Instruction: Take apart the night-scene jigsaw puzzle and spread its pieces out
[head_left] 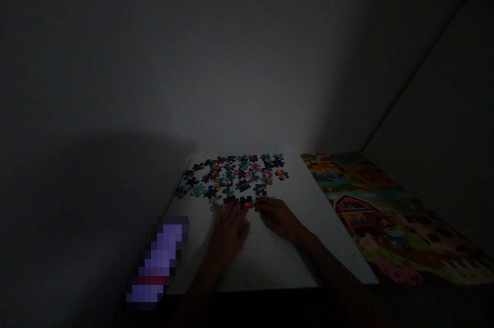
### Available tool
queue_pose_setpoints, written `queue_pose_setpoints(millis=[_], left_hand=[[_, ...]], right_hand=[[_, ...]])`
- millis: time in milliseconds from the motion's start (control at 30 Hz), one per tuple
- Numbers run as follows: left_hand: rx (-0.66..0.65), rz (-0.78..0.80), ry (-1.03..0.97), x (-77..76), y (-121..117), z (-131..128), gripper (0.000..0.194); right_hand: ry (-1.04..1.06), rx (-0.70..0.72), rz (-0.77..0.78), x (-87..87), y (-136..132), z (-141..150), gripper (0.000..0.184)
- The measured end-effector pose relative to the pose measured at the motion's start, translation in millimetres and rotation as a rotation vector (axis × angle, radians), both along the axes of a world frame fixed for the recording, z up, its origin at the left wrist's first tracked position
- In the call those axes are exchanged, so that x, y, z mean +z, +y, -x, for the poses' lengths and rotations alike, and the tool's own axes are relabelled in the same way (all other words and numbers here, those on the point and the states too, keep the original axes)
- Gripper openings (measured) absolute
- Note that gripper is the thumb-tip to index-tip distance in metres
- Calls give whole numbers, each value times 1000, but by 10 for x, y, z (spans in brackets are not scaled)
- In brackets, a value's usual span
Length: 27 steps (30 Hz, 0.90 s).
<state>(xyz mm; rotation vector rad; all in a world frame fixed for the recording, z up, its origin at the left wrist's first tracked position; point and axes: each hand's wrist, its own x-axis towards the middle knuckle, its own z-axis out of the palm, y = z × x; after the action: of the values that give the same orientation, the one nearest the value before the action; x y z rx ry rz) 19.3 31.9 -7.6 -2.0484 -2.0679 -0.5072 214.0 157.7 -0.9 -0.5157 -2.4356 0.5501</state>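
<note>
Dim light covers the scene. Colourful jigsaw puzzle pieces (229, 176) lie loose in a wide cluster over the far part of a white board (270, 266). My left hand (230, 227) lies flat at the near edge of the cluster, fingers stretched out over a few pieces. Just right of its fingertips is a dark and red puzzle piece (246, 203). My right hand (276, 214) is beside that piece, its fingers bent and pinched together on a small dark puzzle piece, mostly hidden by the fingertips.
Right of the board lies a colourful farm picture (382, 220) with a red barn. A pixelated purple patch (160, 261) covers something at the board's left edge. A plain wall (247, 60) rises behind the board, with another wall (443, 111) at the right.
</note>
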Motion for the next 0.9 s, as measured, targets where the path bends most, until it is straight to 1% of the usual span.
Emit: queue_pose_setpoints(millis=[33,100,167,233,300,333,400,467,500,533,600,700,833,900], left_hand=[[-2,12,-7,-1,2,3,45],[41,36,-20,-14,3,20,47],[86,46,-23,-42,-2,47,47],[123,36,-20,-73,-10,65,47],[138,23,-17,-85,-7,56,46],[114,24,-13,-80,4,38,46],[2,46,-2,-44,50,-17,48],[-143,88,-1,13,125,-80,51],[-187,108,-10,42,168,-105,53],[-205,124,-22,69,209,-121,56],[-187,154,-42,102,273,-126,60],[-102,165,-40,91,299,-96,57],[16,108,-15,25,276,-92,54],[68,123,-13,29,283,-113,55]], right_hand=[[-27,-4,-20,-17,-35,51,36],[-89,-2,-49,-33,-77,145,42],[-129,32,-58,-20,-36,220,46],[-115,53,-68,15,122,266,43],[-70,24,-82,50,380,275,35],[-53,-7,-85,59,524,266,33],[-80,-56,-76,48,786,227,32],[-97,-48,-78,3,949,173,33],[-101,-46,-82,-24,986,145,34],[-102,-52,-86,-47,997,119,34],[-97,-83,-86,-65,971,67,33],[-78,-120,-73,-10,909,-17,26],[-129,-105,-22,94,877,-117,19],[-146,-96,21,111,871,-136,15]])
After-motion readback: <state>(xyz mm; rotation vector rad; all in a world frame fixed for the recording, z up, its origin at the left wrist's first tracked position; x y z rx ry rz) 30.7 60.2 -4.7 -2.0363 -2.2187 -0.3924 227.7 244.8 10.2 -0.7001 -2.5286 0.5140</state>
